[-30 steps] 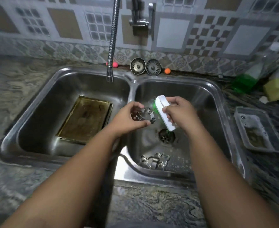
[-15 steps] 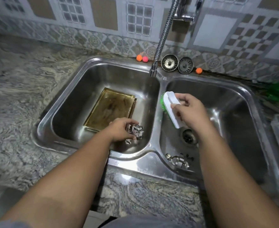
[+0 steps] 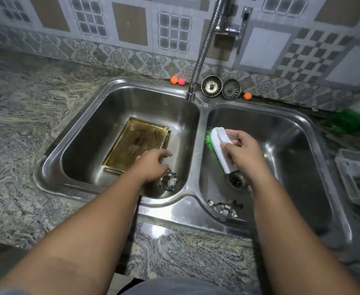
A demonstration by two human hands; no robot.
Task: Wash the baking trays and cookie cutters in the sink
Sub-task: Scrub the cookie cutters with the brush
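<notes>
Stainless steel made up the double sink [image 3: 183, 209] set into the mottled grey stone countertop [image 3: 26, 116] before us. In its left basin [image 3: 83, 150] a rectangular golden metal baking tray [image 3: 136, 143] lay flat on the bottom, towards the back. Our left hand [image 3: 151, 167] was down in that basin at the tray's near right corner, fingers loosely spread and the forefinger stretched out, gripping nothing that we could see. A small shiny metal cookie cutter [image 3: 168, 182] lay on the basin floor just beneath those fingers; whether they touched it we could not tell. Our right hand [image 3: 242, 154] hovered over the right basin [image 3: 293, 145], fingers and thumb curled round a white plastic scrubbing brush with green bristles [image 3: 218, 141], held tilted above the round drain [image 3: 236, 181]. More silvery metal cookie cutters [image 3: 224, 207] sat in a small heap at the front of the right basin, well apart from the brush. A ribbed flexible metal tap hose [image 3: 203, 47] hung down from the wall, its nozzle above the divider at the back. Just right of the nozzle, on the back rim, two round metal strainer baskets [image 3: 211, 86] leaned side by side against the patterned tiled wall [image 3: 128, 24], with a small orange ball [image 3: 247, 96] just to their right. A clear plastic tub [image 3: 357, 179] stood on the counter at the right.
</notes>
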